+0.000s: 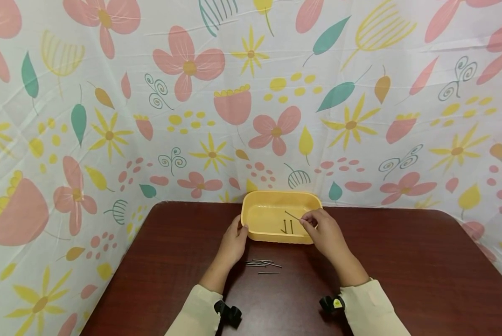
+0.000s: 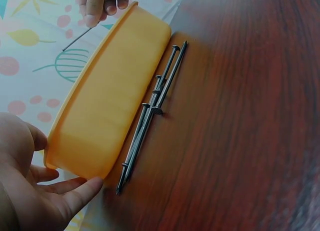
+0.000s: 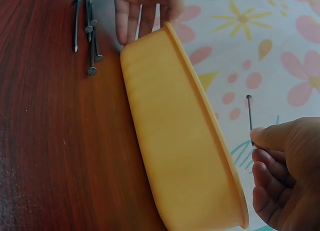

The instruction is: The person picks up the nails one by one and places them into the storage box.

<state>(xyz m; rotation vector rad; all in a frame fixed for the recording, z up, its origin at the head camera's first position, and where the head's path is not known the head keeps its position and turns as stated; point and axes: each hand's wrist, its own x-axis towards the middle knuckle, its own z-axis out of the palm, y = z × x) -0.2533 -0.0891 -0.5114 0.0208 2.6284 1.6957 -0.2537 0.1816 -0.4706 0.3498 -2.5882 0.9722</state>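
Note:
A yellow plastic tray [image 1: 257, 237] stands on the table near the patterned cloth. My left hand [image 1: 233, 243] holds its left end, thumb by the front corner and fingers along the end wall. Between thumb and forefinger my right hand [image 1: 324, 232] pinches a thin nail [image 3: 249, 113], its head pointing away from the fingertips, above the tray's right part. A few nails [image 1: 291, 227] lie inside on the tray floor. In front of the tray, several loose nails [image 2: 135, 146] lie close together on the wood, with one nail [image 1: 269, 273] slightly apart, nearer me.
The dark reddish-brown table [image 1: 402, 261] has rounded far corners. White cloth [image 1: 360, 154] with flowers and leaves hangs behind it and along the left. A black wrist camera [image 1: 227, 313] is worn on the left wrist, and another camera [image 1: 331, 304] on the right.

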